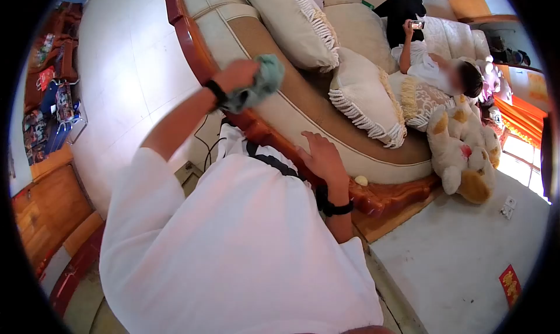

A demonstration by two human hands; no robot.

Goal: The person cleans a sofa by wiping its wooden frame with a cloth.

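A bunched grey-green cloth (269, 74) is gripped in my left hand (236, 77), which is blurred and closed over the sofa's edge. Part of the cloth hangs below the wrist near the polished wooden trim (192, 48) of the sofa (256, 37). My right hand (324, 158) is open, fingers extended, by the front edge of the sofa seat and its wooden rail; I cannot tell whether it touches the sofa. It holds nothing. Close to that wrist, a small pale round object (361, 180) sits on the wooden rail.
Fringed cushions (367, 95) lean along the sofa. Another person (429, 66) lies on it, holding a phone (416, 24). A large plush bear (464, 147) sits at the sofa's end. Dark cables (205, 141) hang near my left forearm. Wooden furniture (49, 208) stands at far left.
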